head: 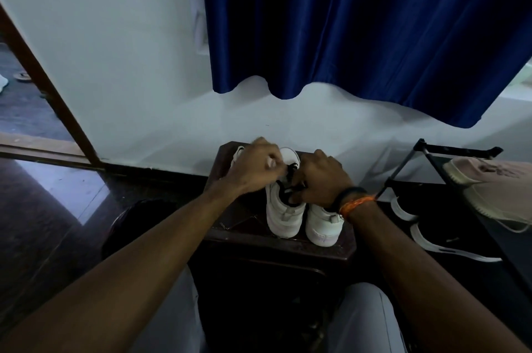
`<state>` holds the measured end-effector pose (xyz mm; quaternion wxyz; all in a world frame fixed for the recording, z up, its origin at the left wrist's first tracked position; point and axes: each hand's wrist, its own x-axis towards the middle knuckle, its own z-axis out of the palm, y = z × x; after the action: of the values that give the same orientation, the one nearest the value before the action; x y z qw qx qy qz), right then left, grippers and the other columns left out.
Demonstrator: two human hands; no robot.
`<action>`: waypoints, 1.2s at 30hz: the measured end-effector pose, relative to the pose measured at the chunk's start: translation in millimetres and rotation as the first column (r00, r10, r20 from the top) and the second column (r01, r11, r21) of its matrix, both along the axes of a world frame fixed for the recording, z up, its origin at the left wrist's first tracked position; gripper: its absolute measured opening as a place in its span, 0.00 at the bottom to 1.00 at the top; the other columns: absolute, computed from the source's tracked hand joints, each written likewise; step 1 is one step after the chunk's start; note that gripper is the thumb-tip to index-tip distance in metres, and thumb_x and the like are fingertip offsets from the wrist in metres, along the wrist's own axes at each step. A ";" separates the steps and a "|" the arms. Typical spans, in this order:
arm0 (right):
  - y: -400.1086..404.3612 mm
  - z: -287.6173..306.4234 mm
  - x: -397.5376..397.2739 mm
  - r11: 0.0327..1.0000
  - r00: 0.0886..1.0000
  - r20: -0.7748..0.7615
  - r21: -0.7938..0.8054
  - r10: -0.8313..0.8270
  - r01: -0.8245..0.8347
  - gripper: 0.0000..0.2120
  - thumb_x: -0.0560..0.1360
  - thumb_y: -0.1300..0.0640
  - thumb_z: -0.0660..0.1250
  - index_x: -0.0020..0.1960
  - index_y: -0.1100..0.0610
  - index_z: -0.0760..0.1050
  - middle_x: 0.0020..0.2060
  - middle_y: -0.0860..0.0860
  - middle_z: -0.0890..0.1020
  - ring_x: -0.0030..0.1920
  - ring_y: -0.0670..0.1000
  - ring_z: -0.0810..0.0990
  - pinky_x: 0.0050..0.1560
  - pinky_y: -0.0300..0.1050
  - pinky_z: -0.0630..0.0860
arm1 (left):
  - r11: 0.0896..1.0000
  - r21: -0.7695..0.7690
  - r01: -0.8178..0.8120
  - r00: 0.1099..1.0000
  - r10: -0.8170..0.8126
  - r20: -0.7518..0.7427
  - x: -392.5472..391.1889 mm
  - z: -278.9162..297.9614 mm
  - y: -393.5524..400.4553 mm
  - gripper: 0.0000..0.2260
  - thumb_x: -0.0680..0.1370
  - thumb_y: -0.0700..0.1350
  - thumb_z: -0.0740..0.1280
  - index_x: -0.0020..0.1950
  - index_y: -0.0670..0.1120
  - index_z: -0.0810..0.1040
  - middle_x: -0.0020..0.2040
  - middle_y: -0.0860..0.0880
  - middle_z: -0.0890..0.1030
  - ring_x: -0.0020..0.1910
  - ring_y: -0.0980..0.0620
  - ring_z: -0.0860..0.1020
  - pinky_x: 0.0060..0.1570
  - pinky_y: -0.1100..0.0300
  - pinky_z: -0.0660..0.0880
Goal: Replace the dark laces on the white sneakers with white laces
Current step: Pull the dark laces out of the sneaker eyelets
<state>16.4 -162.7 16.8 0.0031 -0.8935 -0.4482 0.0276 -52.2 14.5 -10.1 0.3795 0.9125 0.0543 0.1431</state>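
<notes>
The two sneakers (285, 208) are white, the left one threaded with a black lace (290, 184). They stand on a dark brown tabletop (276, 246). The curtain (359, 21) is deep blue, the wall (115, 50) plain white. The wristbands (355, 201) are black and orange. A pale pink shoe (495, 179) lies on a black rack (457, 149).

There is one view only, from a camera worn on the person's head, looking forward and steeply down along both forearms. It sits close over a small dark bench (276, 246) set against a white wall (129, 64), and the wide lens bends the edges. A blue curtain (359, 21) fills the upper right, a doorway the far left, a shoe rack (449, 151) the right edge.
</notes>
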 end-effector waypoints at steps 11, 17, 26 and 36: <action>-29.2 27.1 10.5 0.973 0.978 -0.209 0.229 0.023 0.026 0.03 0.72 0.52 0.75 0.41 0.50 0.86 0.44 0.45 0.81 0.48 0.49 0.77 0.50 0.44 0.71 | 0.968 0.144 0.205 0.979 -0.204 -0.018 -12.9 -12.1 -1.1 0.05 0.76 0.41 0.74 0.43 0.46 0.79 0.41 0.56 0.77 0.39 0.59 0.75 0.42 0.56 0.75; -36.9 59.0 7.2 0.998 0.912 -0.406 -0.005 -0.064 0.067 0.06 0.63 0.52 0.77 0.29 0.44 0.83 0.38 0.45 0.85 0.42 0.43 0.82 0.47 0.46 0.79 | 0.952 0.166 0.257 0.928 -0.195 -0.318 -22.8 -0.5 26.1 0.05 0.74 0.40 0.74 0.40 0.47 0.80 0.38 0.54 0.83 0.35 0.66 0.78 0.38 0.70 0.72; -7.2 46.5 5.2 0.987 0.966 -0.211 0.031 -0.149 0.159 0.12 0.71 0.44 0.74 0.37 0.51 0.78 0.37 0.51 0.79 0.44 0.54 0.79 0.41 0.44 0.72 | 0.973 0.228 0.033 0.950 0.040 -0.310 -5.5 14.6 1.1 0.12 0.72 0.55 0.72 0.37 0.48 0.77 0.39 0.51 0.79 0.43 0.48 0.79 0.46 0.54 0.77; 1.1 6.4 -19.4 0.998 0.937 -0.347 0.019 -0.042 0.052 0.12 0.70 0.46 0.76 0.32 0.50 0.79 0.34 0.48 0.82 0.39 0.49 0.79 0.42 0.45 0.73 | 0.972 0.230 0.056 0.951 0.019 -0.310 -1.7 14.8 -19.8 0.10 0.76 0.44 0.69 0.43 0.36 0.81 0.39 0.44 0.80 0.39 0.44 0.81 0.40 0.49 0.81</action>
<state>-3.0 -161.6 23.2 0.0947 -0.8850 -0.4196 0.1781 -53.9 -5.3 4.6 0.2564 0.9626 0.0872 0.0001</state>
